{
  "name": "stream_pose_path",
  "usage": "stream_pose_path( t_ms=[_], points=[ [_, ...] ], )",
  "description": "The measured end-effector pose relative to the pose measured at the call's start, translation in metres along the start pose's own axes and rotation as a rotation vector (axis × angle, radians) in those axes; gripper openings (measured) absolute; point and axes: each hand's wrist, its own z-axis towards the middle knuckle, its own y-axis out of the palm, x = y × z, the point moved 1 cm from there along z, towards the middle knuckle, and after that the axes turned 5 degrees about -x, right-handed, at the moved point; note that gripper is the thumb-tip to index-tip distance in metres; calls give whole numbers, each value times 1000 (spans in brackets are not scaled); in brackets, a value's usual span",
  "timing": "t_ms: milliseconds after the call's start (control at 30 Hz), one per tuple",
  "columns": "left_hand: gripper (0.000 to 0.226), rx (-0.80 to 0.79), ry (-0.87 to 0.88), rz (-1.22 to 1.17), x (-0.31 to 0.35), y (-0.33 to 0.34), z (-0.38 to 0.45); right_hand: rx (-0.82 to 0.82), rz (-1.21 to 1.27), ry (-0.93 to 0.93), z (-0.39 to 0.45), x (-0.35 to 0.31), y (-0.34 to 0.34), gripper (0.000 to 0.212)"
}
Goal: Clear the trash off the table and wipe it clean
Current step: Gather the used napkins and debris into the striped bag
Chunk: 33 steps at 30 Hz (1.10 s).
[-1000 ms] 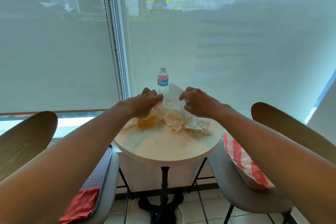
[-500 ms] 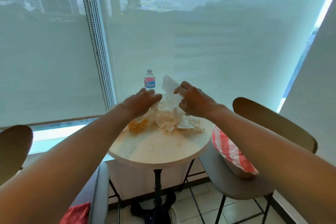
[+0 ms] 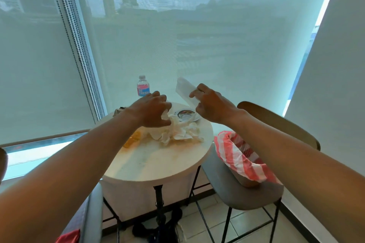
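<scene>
A small round white table (image 3: 158,165) carries a heap of crumpled white tissues (image 3: 181,132), with orange stains around it and an orange scrap (image 3: 132,140) at its left. My left hand (image 3: 152,112) curls over the heap's top and grips tissue. Raised above the table's far side, my right hand (image 3: 211,104) pinches a flat white tissue pack (image 3: 185,90). Behind the heap lies a shiny round dish (image 3: 185,115).
A water bottle (image 3: 143,86) with a red and blue label stands at the table's far edge by the window blind. A bin lined with a red-and-white striped bag (image 3: 241,156) sits on the grey chair (image 3: 237,193) at the right. Another chair is at lower left.
My right hand has lifted the white pack up and to the right, off the heap, uncovering the shiny dish. The camera has swung right, bringing the striped bag into fuller view.
</scene>
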Motion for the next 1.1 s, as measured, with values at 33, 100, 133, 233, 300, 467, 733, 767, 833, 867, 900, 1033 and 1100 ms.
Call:
stream_pose_path(
  t_ms=[33, 100, 133, 233, 300, 467, 733, 767, 833, 867, 900, 1033, 1100],
  points=[
    [39, 19, 6, -22, 7, -2, 7, 4, -1, 11, -4, 10, -2, 45],
    [32, 55, 19, -64, 24, -6, 25, 6, 2, 20, -14, 31, -6, 45],
    [31, 60, 24, -83, 32, -9, 33, 6, 3, 22, -18, 41, -6, 44],
    [30, 78, 41, -109, 70, -13, 67, 1, -8, 47, -36, 85, -9, 43],
    [29, 99, 56, -121, 94, -14, 92, 0, -12, 67, -49, 116, -11, 43],
    [26, 110, 59, -176, 147, -16, 147, -9, 7, 115, -79, 183, -22, 42],
    [30, 43, 75, -239, 216, -5, 221, -92, 21, 188, -121, 268, -8, 41],
    [31, 34, 82, -246, 222, -2, 230, -101, 29, 187, -125, 276, -4, 41],
    [31, 7, 108, -265, 233, 7, 248, -126, 59, 214, -131, 291, 8, 41],
    [31, -10, 126, -273, 238, 12, 257, -141, 67, 231, -133, 297, 14, 40],
    [30, -29, 144, -282, 242, 18, 266, -152, 75, 246, -135, 303, 22, 39],
    [30, -100, 215, -300, 251, 44, 301, -206, 137, 289, -136, 324, 54, 38],
    [28, -147, 252, -323, 253, 60, 320, -230, 157, 331, -133, 336, 70, 38]
  ],
)
